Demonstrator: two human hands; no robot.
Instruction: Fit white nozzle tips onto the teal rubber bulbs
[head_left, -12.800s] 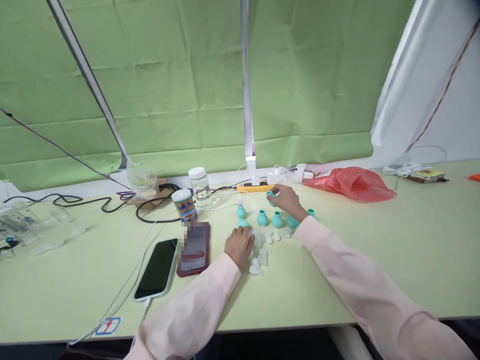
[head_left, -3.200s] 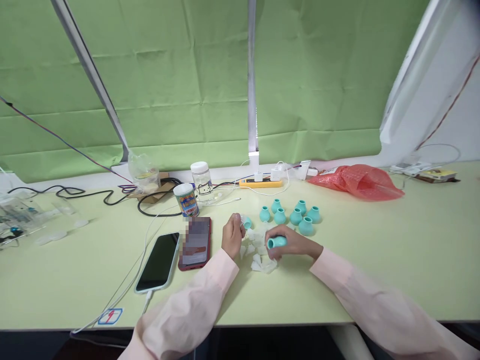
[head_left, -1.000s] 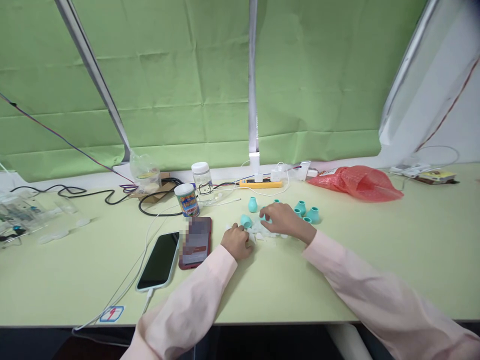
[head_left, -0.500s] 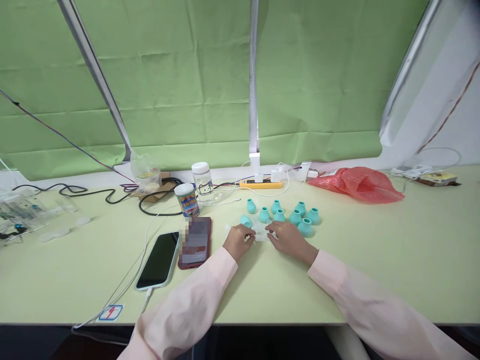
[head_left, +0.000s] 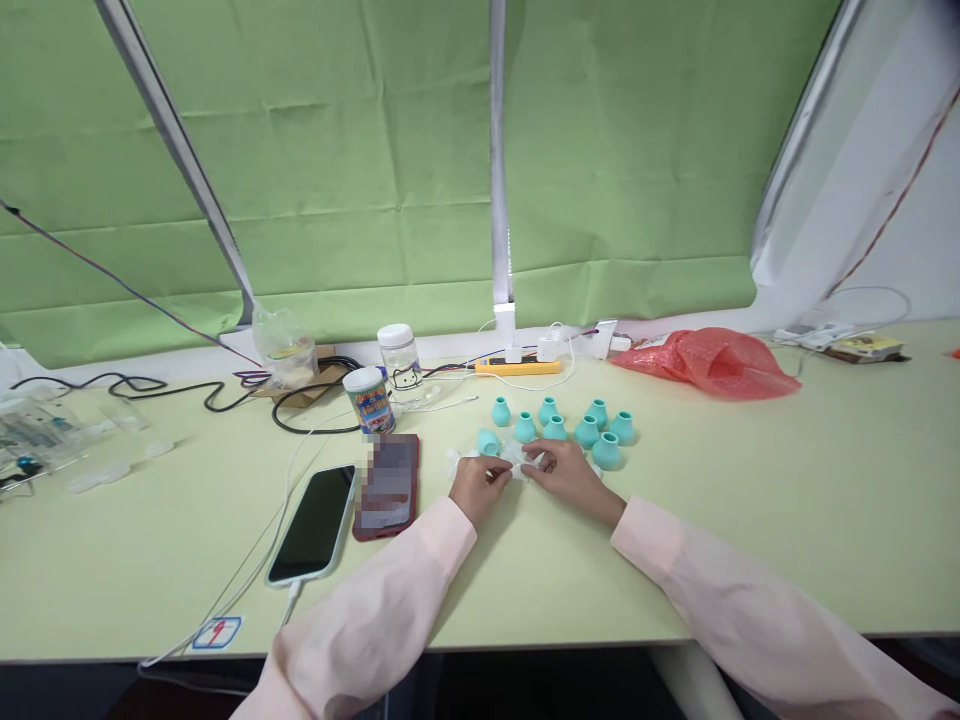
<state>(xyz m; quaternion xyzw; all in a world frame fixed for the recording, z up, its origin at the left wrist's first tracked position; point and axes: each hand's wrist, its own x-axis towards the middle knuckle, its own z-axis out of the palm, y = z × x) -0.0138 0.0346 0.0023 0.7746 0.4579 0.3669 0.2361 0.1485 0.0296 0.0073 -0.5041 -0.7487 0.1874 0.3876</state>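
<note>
Both my hands rest on the pale green table over a small heap of white plastic pieces. My left hand is curled, its fingertips pinched on one white piece. My right hand lies beside it, fingers bent and touching the same heap; what it grips is hidden. Just beyond my hands stand several small teal bulb-shaped caps in a loose cluster, one teal cap lying on its side near my left hand.
A phone on a cable and a red phone lie to the left. Behind them stand a printed can, a clear jar and a plastic bag. A yellow power strip and a red bag sit at the back.
My right hand came back from the teal caps to the white heap. Both hands have drawn together over the white pieces. One more teal cap stands in the cluster.
</note>
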